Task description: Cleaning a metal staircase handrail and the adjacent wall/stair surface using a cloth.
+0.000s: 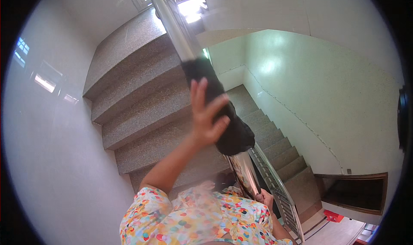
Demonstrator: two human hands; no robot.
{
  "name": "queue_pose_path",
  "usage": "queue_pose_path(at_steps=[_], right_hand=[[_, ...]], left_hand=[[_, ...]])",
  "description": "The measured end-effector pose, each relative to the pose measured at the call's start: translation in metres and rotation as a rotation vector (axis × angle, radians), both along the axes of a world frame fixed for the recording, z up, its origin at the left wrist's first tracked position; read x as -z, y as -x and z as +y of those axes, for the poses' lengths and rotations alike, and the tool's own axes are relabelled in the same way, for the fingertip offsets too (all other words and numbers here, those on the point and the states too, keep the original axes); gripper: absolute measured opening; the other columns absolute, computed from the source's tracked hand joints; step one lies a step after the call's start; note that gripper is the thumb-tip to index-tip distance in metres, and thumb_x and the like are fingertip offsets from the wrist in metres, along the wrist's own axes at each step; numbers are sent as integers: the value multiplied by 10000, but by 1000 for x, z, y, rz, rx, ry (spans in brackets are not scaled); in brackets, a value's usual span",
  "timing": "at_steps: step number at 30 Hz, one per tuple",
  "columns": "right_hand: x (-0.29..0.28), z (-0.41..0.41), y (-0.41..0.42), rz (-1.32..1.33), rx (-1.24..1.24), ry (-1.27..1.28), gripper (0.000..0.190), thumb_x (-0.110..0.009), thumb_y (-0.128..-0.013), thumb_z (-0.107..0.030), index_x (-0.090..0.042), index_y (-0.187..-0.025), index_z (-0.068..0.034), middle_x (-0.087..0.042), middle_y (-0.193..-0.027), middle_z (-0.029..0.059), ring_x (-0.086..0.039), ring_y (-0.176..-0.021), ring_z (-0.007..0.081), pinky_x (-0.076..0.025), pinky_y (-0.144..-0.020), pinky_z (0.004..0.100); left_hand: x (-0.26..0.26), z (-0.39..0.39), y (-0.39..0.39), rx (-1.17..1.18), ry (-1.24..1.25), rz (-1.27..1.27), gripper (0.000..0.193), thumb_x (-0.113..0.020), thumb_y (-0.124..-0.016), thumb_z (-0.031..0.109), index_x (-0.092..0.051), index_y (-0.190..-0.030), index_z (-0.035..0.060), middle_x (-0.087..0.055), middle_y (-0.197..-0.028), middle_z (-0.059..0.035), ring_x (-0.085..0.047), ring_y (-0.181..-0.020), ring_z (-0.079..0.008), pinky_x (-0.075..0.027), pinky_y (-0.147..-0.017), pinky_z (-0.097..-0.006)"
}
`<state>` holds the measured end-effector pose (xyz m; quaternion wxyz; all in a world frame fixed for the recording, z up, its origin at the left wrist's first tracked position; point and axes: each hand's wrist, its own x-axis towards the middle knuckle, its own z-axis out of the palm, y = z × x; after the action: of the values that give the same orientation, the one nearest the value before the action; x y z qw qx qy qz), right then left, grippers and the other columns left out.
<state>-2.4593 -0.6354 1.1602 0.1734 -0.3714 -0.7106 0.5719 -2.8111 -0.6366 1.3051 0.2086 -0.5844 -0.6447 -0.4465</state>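
Note:
A black cloth (208, 80) is draped over the polished metal handrail (174, 28) that runs up the staircase in front of me. My left hand (206, 119), slightly blurred, lies flat against the side of the cloth with its fingers spread. Whether it presses on the cloth or hovers just over it, I cannot tell. Lower down, close to my body, my right hand (266, 198) is closed around the bare rail, partly hidden by it. The cloth sits between my two hands.
Speckled stone steps (145, 93) climb on the left beside a glossy white wall (48, 141). To the right, another flight (277, 141) descends behind a metal banister (274, 180). A red plastic object (333, 216) stands on the floor below. Bright windows (190, 9) are at the top.

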Motion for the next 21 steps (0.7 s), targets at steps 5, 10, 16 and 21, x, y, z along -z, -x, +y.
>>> queue_pose_path(at_steps=[5, 10, 16, 21], right_hand=[[3, 3, -4, -18, -12, 11, 576, -511, -794, -565, -510, -714, 5, -382, -524, 47, -390, -502, 120, -331, -458, 296], [-8, 4, 2, -29, 1, -23, 615, -470, -798, -605, -494, -694, 0, -381, -521, 44, -388, -501, 118, -326, -457, 294], [-8, 6, 5, -32, -7, -41, 668, -436, -795, -649, -567, -797, 6, -410, -537, 53, -415, -514, 129, -343, -470, 290], [2, 15, -1, -135, -89, -22, 714, -377, -805, -667, -562, -977, 1, -482, -594, 71, -425, -526, 162, -371, -490, 318]], left_hand=[[21, -17, -54, 27, 126, 185, 360, -625, -604, 336, -663, -909, 148, -423, -1300, -121, -250, -1277, -368, -15, -1021, -617], [-46, 33, 48, -141, 91, 306, 196, -608, -602, 234, -656, -757, 123, -543, -1096, -66, -413, -1166, -313, -64, -1011, -621], [-78, 45, 71, -367, 36, 283, 258, -593, -631, 238, -663, -833, 94, -519, -1183, -91, -313, -1245, -332, -104, -1010, -629], [-20, 13, -44, 230, 403, 432, 257, -608, -602, 277, -637, -662, 29, -552, -739, -130, -459, -954, -391, -215, -926, -639]])
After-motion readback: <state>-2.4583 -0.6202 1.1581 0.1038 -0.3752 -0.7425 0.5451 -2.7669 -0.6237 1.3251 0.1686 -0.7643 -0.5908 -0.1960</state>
